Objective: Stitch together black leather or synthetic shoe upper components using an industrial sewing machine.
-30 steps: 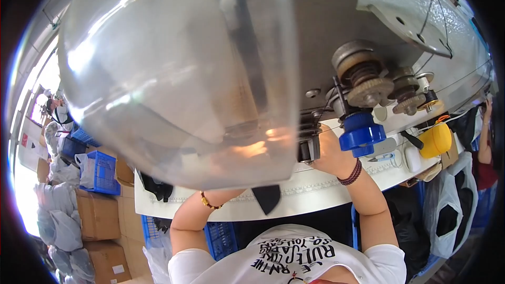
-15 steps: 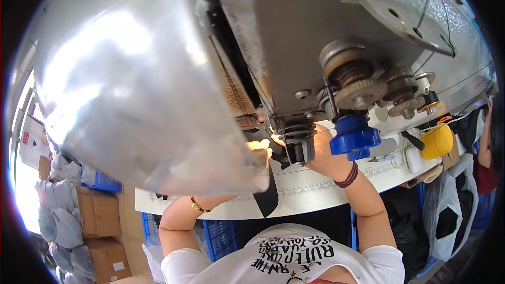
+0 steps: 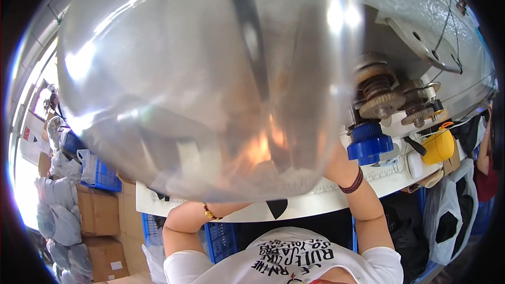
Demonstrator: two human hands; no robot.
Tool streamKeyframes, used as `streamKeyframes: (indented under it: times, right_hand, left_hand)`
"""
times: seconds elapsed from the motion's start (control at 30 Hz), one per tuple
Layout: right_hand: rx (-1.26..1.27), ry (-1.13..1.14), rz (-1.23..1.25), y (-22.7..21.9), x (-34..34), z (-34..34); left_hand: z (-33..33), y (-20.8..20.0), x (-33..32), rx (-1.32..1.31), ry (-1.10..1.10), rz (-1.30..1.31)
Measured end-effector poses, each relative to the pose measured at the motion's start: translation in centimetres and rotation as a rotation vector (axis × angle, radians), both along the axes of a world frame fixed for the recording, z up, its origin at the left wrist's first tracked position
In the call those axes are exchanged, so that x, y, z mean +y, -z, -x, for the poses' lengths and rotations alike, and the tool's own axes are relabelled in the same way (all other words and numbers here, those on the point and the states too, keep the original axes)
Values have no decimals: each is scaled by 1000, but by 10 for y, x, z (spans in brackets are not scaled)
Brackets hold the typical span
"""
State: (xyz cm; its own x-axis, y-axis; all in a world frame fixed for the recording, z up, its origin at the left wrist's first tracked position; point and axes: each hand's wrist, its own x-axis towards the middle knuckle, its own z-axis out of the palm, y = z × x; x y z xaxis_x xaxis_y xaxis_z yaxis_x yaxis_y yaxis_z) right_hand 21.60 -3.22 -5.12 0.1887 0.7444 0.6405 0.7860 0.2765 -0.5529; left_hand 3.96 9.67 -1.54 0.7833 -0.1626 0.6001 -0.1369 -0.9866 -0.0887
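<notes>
A shiny, see-through plastic sheet or cover fills the middle of the view and blurs what lies behind it. My left hand reaches behind its lower edge; only the back near the beaded wrist shows plainly, and the fingers are smeared. My right hand is up beside the sewing machine's blue knob, its fingers hidden by the plastic. The pointed end of a black fabric strip hangs over the white table's near edge, between my forearms. Whether either hand grips the strip is hidden.
Metal tension dials and threads sit on the machine head at upper right. A yellow container stands on the table's right. Cardboard boxes, bagged goods and a blue crate are at left; a plastic bag hangs at right.
The see-through plastic now spreads farther right, covering the needle area and my fingers. In view, the machine's dials and blue knob have shifted right. Less of the black strip shows.
</notes>
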Motion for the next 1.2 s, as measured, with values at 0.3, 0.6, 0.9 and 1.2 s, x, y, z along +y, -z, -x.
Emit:
streamKeyframes:
  times: [0.3,0.6,0.9,1.2]
  right_hand:
    - [60,37,-2,1,3,6]
    - [-331,369,287,-4,-1,43]
    - [-303,416,14,6,9,48]
    - [-210,376,200,-2,4,54]
  left_hand:
    - [-6,-4,16,91,47,179]
    - [-3,-17,39,169,121,120]
    - [0,-8,50,223,141,212]
    - [0,-16,56,326,61,112]
